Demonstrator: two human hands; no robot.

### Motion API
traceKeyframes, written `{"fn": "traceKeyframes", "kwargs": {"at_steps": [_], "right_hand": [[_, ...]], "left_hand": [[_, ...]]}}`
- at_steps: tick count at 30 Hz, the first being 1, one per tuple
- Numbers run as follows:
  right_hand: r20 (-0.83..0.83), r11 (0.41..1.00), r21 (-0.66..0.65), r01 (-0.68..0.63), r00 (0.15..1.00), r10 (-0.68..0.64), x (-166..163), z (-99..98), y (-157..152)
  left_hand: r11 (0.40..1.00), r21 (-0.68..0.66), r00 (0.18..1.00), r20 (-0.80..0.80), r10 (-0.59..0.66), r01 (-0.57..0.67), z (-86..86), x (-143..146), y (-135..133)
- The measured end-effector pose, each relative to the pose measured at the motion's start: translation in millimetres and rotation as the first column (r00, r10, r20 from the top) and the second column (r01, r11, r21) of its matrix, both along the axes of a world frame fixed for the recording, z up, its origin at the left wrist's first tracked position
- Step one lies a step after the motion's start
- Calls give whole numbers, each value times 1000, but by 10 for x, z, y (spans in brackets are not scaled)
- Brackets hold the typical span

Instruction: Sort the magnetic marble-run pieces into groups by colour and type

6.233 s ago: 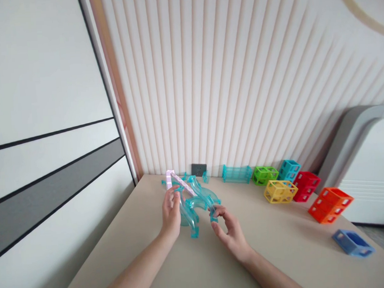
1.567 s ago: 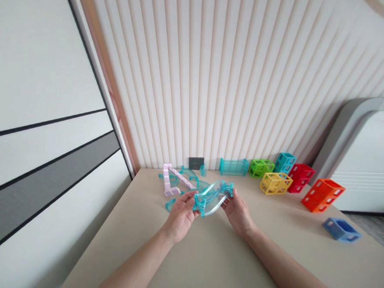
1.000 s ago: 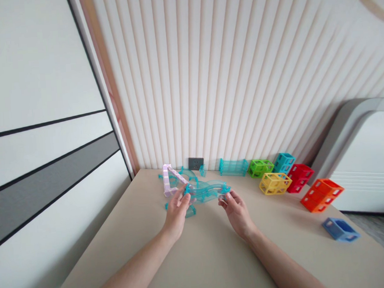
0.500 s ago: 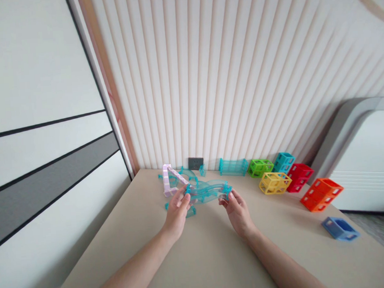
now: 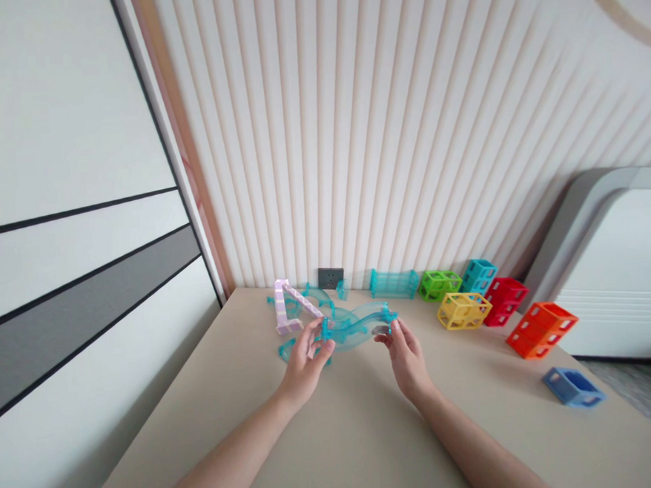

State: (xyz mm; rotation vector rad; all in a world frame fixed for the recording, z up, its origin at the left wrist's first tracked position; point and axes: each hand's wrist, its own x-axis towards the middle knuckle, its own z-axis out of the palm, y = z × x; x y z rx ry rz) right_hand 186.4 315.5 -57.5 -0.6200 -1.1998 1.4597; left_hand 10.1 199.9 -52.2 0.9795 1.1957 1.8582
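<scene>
Both my hands hold a clear teal S-shaped track piece [image 5: 356,326] just above the beige table [image 5: 361,435]. My left hand [image 5: 305,360] pinches its left end, and my right hand [image 5: 404,350] grips its right end with closed fingers. Behind the left hand stands a pale pink triangular ramp [image 5: 289,313] among more teal curved track pieces [image 5: 318,296]. A small teal piece [image 5: 286,348] lies on the table just left of my left hand.
Along the ribbed wall stand a teal tube frame [image 5: 393,282] and green [image 5: 438,284], teal [image 5: 477,274], yellow [image 5: 466,310], red [image 5: 505,297] and orange [image 5: 541,328] cage blocks. A blue block [image 5: 572,386] lies near the right edge. A grey wall socket [image 5: 331,277] sits behind.
The track piece has turned from tilted up to lying more level and moved slightly toward the wall; both hands followed and keep hold of its ends.
</scene>
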Motion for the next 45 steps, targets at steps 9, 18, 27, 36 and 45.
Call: {"fn": "traceKeyframes", "kwargs": {"at_steps": [9,18,27,36,45], "right_hand": [[152,978,160,137,975,-162,8,24,20],[328,547,835,57,748,-578,133,54,18],[413,195,904,-381,656,-631,90,185,-85],[367,156,917,-367,628,-686,272,260,84],[366,286,922,-260,349,-863,617,136,660]], "left_hand": [[1000,0,984,-179,-2,2,-30,41,-50],[990,85,835,-532,138,-110,-124,-28,-21],[984,152,854,-496,158,-94,-186,-3,0],[992,126,838,-541,73,-5,-170,59,-37],[987,145,680,-718,149,-63,-128,71,-61]]}}
